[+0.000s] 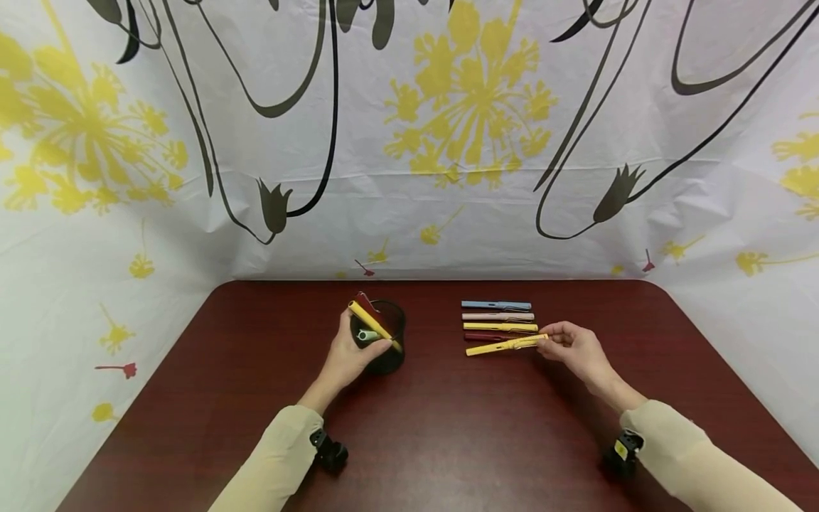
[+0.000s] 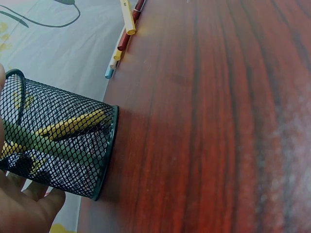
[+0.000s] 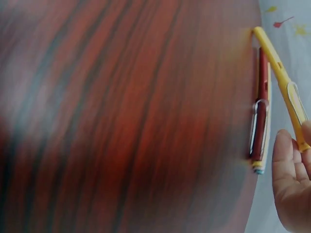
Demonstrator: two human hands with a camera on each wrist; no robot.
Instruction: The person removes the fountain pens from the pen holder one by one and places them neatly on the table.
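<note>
At the back and along both sides, a white cloth (image 1: 345, 242), lightly creased — printed with big yellow flower heads (image 1: 476, 99), dark tulip shapes (image 1: 274, 210) on curling stems (image 1: 335, 78) and small red blooms (image 1: 130, 370). Below, a glossy reddish-brown table (image 1: 441, 427) — dark-streaked, rounded at the far end.

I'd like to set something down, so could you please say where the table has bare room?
Bare table lies between the cup and the pens, and midway between the sleeves. Crowded: the cup, where the left hand grips, and the pens, where the right hand holds one.
</note>
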